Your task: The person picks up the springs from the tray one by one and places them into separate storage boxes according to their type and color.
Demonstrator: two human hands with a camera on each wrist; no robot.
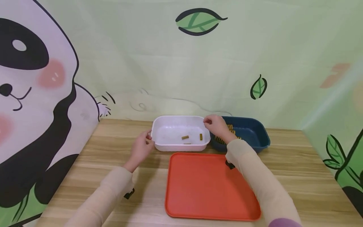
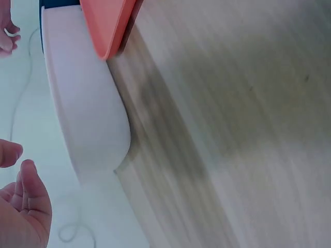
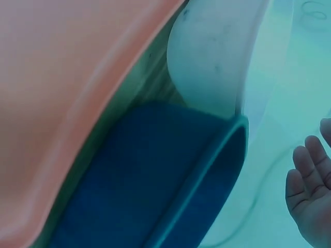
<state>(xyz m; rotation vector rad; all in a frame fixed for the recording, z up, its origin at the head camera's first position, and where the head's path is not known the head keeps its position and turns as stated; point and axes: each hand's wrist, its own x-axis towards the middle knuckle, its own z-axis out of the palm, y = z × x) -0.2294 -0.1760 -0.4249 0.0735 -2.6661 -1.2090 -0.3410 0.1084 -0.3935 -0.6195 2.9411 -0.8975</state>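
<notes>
Two or three small brown-yellow cylinder-like pieces (image 1: 185, 137) lie on the floor of a white plastic tub (image 1: 181, 147). At the tub's left end is my left hand (image 1: 141, 145), fingertips close to the rim; in the left wrist view its thumb and finger stand apart with nothing between them. My right hand (image 1: 217, 126) hovers over the tub's right end, where a navy tub (image 1: 252, 134) adjoins it. Its fingers (image 3: 310, 170) curve loosely in the right wrist view, with no object visible in them. Ribbed yellow-and-dark pieces (image 1: 219, 140) lie in the navy tub, partly behind that hand.
A red-orange tray (image 1: 210, 186) lies in front of both tubs, its right side under my right forearm. The wooden tabletop (image 1: 286, 170) extends around them. Behind stands a pale green backdrop (image 1: 141, 56) printed with a panda and leaves.
</notes>
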